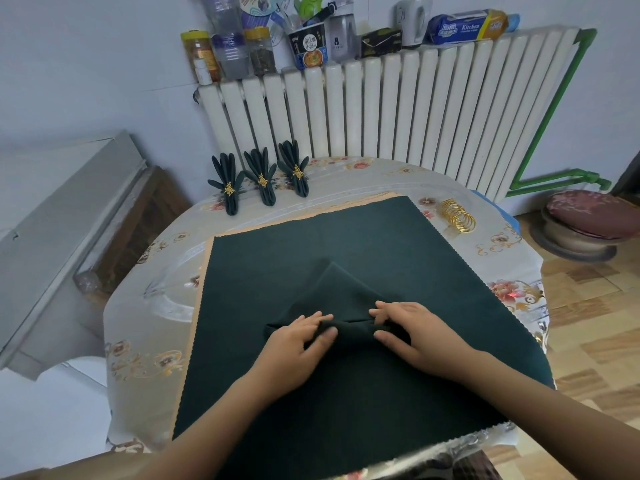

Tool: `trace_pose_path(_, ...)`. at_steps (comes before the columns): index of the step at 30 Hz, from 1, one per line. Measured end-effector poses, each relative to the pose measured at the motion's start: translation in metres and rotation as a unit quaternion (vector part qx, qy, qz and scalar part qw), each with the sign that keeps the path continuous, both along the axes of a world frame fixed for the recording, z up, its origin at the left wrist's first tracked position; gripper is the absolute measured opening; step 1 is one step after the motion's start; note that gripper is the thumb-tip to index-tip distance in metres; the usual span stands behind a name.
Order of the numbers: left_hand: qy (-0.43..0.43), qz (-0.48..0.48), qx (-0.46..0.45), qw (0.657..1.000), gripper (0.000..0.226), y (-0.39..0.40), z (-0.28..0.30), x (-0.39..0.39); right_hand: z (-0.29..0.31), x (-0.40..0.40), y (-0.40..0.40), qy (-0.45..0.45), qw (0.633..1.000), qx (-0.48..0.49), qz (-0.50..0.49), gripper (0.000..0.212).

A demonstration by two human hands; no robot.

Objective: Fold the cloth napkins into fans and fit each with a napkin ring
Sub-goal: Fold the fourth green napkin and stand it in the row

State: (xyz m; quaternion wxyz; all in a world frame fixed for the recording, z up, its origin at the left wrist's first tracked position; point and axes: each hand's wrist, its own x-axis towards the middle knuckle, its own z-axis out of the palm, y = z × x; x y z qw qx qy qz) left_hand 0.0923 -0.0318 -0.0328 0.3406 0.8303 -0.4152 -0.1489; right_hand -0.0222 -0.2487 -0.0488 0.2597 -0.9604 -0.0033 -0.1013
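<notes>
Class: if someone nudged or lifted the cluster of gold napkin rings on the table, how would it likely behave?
The gold napkin rings look like thin metal hoops standing on edge, so a nudge would probably roll or scatter them. They seem separate, so lifting one would likely leave the others. Probably light and rigid.

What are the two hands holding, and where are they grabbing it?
Both hands pinch the dark green napkin being folded. The left hand and right hand grip the rolled pleat along its near edge, one towards each end.
</notes>
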Motion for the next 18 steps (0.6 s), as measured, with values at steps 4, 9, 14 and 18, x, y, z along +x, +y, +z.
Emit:
trace_pose_path(4,0.032,0.09,-0.043,0.994,0.036,-0.002,0.001,-0.002,0.004,0.001,-0.001,-0.015,0.997,0.073,-0.035,0.022)
trace_pose_path(9,-0.076,0.157,-0.092,0.98,0.037,-0.005,-0.016,-0.003,0.001,0.006,0.0,-0.003,0.988,0.13,-0.08,0.015)
trace_pose_path(14,-0.088,0.131,-0.081,0.984,0.034,-0.004,-0.025,-0.001,0.0,0.009,0.004,-0.006,0.985,0.127,-0.113,0.01)
trace_pose_path(18,-0.096,0.121,-0.082,0.985,0.021,-0.007,-0.028,-0.002,-0.001,0.01,0.007,-0.011,0.984,0.129,-0.12,0.009)
